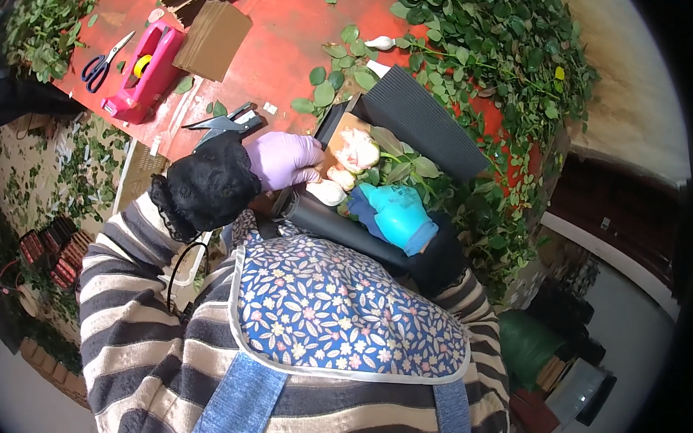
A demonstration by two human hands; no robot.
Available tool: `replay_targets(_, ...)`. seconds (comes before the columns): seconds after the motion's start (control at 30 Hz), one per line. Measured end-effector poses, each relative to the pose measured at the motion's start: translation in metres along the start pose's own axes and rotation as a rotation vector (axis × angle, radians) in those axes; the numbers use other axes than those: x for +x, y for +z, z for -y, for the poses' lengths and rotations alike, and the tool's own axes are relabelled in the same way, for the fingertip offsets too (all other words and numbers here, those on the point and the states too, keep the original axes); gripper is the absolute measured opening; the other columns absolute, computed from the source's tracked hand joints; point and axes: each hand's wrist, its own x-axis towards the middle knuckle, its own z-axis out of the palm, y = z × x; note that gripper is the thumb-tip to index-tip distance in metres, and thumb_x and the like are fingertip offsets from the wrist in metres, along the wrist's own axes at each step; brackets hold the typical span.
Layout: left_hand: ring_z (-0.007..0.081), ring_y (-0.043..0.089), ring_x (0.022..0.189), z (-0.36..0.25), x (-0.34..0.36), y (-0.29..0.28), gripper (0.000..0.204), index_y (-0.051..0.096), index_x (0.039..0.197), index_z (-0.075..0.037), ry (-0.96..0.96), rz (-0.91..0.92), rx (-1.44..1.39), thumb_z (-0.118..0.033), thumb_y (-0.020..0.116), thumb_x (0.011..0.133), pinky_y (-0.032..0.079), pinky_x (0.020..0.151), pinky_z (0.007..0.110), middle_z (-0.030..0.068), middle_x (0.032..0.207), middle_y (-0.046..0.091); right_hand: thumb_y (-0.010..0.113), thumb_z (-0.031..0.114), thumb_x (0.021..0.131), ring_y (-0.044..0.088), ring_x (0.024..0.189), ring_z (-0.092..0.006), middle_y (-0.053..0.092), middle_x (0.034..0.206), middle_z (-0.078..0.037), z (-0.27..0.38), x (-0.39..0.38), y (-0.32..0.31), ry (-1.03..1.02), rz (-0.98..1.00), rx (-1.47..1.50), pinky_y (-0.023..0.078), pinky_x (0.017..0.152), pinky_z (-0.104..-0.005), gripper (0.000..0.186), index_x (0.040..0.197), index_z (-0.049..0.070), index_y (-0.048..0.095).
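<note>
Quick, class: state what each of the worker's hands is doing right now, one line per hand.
Left hand, purple glove: closed on the pale rose bunch at the wrapper's edge.
Right hand, teal glove: curled around the bunch's lower stems; exact grip cannot be told.

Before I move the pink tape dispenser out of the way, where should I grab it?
Grip the pink tape dispenser across its narrow middle, from above. Its long body lies flat on the red table, both flanks free; black-handled scissors lie apart on one side.
</note>
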Motion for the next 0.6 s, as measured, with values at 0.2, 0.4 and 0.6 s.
replay_targets(0.2, 0.0348, 0.061, 0.080, -0.023, 0.008, -0.015, 0.048, 0.062, 0.093, 0.003, -0.093, 0.061, -0.311, -0.037, 0.084, 0.078, 0.047, 0.069, 0.041, 0.0182, 0.084, 0.059, 0.070, 0.018, 0.091, 0.070, 0.078, -0.0347, 0.072, 0.089, -0.017, 0.006, -0.004, -0.007, 0.054, -0.059, 0.074, 0.055, 0.068, -0.0428, 0.022, 0.105, 0.001, 0.066)
replay_targets(0.4, 0.0369, 0.065, 0.085, -0.040, 0.015, -0.002, 0.041, 0.064, 0.091, -0.001, -0.164, -0.156, -0.287, -0.031, 0.084, 0.071, 0.050, 0.072, 0.043, 0.0166, 0.087, 0.066, 0.072, 0.020, 0.088, 0.068, 0.075, -0.0361, 0.071, 0.088, -0.018, 0.002, -0.008, -0.007, 0.035, -0.098, 0.092, 0.053, 0.064, -0.0443, 0.027, 0.108, 0.002, 0.065)
replay_targets(0.6, 0.0344, 0.064, 0.083, -0.064, 0.011, 0.002, 0.039, 0.062, 0.093, -0.005, -0.182, -0.262, -0.268, -0.030, 0.084, 0.071, 0.049, 0.071, 0.042, 0.0141, 0.086, 0.063, 0.069, 0.017, 0.089, 0.068, 0.080, -0.0365, 0.070, 0.093, -0.018, 0.001, -0.010, -0.008, 0.045, -0.089, 0.078, 0.053, 0.068, -0.0454, 0.032, 0.116, 0.002, 0.063)
